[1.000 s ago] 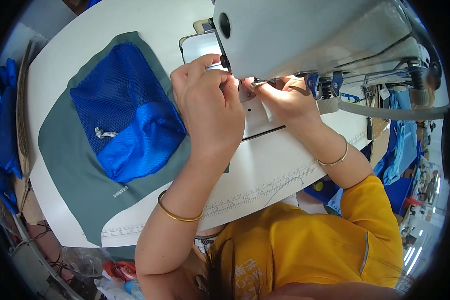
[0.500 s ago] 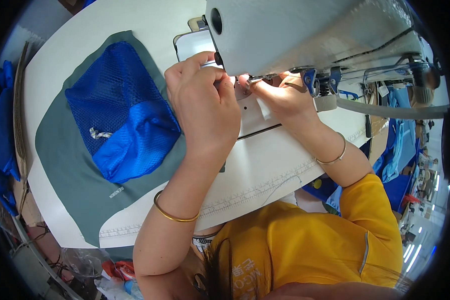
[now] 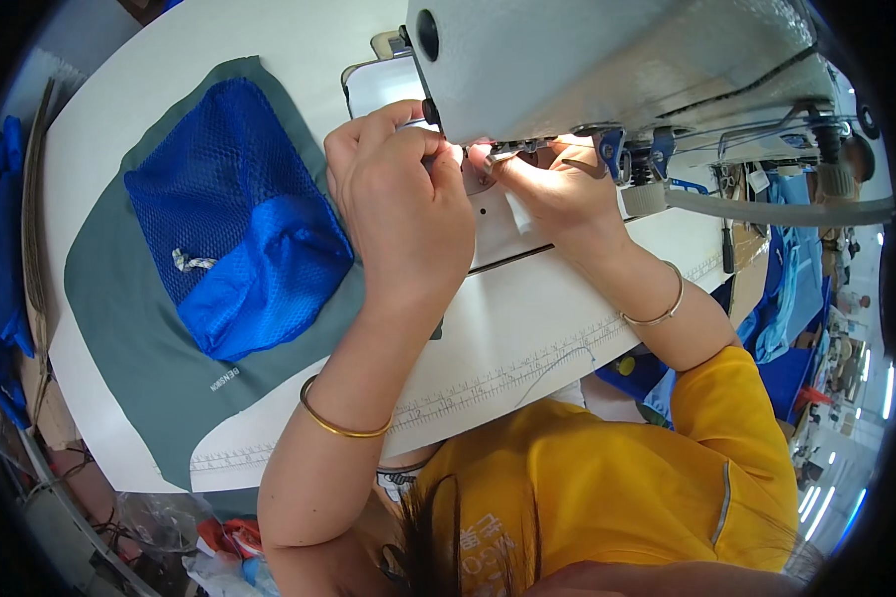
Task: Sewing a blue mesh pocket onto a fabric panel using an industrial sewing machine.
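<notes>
Both hands work close together under the head of a white sewing machine (image 3: 587, 70), by its needle area. My left hand (image 3: 403, 204) has its fingers curled, thumb and forefinger pinched at the near side of the machine head. Opposite it, my right hand (image 3: 567, 194) also pinches, its fingertips close to the presser foot (image 3: 512, 151). Whatever lies between the fingertips is too small or hidden to make out. Left of my left hand, a blue mesh pouch (image 3: 254, 224) with a pale cord end lies on a grey-green fabric panel (image 3: 104, 289).
The white table (image 3: 488, 328) carries a printed ruler scale along its curved near edge, with a loose blue thread (image 3: 557, 360) over it. Thread guides and tension knobs (image 3: 645, 169) stick out near my right wrist. Blue fabric (image 3: 791, 269) hangs at the right; more blue cloth (image 3: 0, 269) is at the far left.
The whole view has shifted slightly. Both hands keep their pinched pose at the needle area, and the pouch and panel lie as before.
</notes>
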`<state>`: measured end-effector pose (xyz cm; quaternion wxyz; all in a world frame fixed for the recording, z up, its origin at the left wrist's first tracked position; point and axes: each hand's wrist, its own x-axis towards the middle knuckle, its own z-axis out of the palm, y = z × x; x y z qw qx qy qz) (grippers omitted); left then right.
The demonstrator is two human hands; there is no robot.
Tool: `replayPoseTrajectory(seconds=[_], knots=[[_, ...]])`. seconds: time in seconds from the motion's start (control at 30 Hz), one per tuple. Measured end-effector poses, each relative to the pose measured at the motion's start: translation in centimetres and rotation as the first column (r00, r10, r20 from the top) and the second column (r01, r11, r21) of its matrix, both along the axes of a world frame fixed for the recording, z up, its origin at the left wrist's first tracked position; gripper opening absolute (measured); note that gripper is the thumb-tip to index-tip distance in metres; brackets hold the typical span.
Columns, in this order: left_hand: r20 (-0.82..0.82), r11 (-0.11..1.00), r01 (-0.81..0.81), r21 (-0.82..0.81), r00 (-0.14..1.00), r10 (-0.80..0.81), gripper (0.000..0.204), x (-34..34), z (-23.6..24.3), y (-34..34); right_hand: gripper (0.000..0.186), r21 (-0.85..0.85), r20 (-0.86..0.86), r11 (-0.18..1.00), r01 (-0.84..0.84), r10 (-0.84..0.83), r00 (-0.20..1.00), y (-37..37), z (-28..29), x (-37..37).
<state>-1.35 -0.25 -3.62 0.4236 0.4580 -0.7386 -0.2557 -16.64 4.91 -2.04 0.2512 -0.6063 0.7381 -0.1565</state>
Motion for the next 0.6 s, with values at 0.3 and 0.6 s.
replayPoseTrajectory(seconds=[0.3,0.6], knots=[[-0.001,0.999,-0.017,-0.031,1.0,0.017,0.002,-0.1,0.1,0.0,0.025,-0.237,0.356,0.971,0.033,0.055,0.933,0.2,-0.9,-0.2],[-0.022,1.0,-0.007,-0.003,1.0,0.007,0.003,-0.1,0.0,0.0,0.02,-0.234,0.457,0.96,0.156,-0.033,0.889,0.2,-0.7,0.5]])
